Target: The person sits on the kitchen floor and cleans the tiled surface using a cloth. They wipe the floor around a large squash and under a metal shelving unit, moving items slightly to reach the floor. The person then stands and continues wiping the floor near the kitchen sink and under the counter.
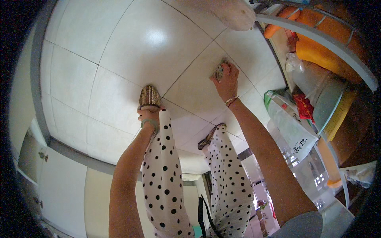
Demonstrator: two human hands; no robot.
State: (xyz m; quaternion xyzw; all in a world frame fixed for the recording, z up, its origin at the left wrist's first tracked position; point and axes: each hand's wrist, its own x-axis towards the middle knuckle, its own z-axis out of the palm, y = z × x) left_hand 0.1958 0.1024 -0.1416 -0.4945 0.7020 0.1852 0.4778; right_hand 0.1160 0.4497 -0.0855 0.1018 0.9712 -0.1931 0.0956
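Out ahead on the tiled floor (190,75), my right hand (228,81) is closed over a small mottled grey-green wad (219,72). The wad touches the floor, and its exact kind is not clear. My left hand (146,115) is down at the heel of a brown striped woven slipper (150,96) on my left foot. Its fingers curl in against the ankle and the hem of the white dotted trousers (162,170), which partly hide what they grip. A second slipper (211,136) is on my other foot, set further back.
On the right stands a metal-framed rack (317,33) with orange items, a pale container and a red packet (303,108). A white and green bag (291,123) leans beside it. Pale cabinet doors (61,180) are at the lower left. A rounded pale object (238,16) juts in at the top.
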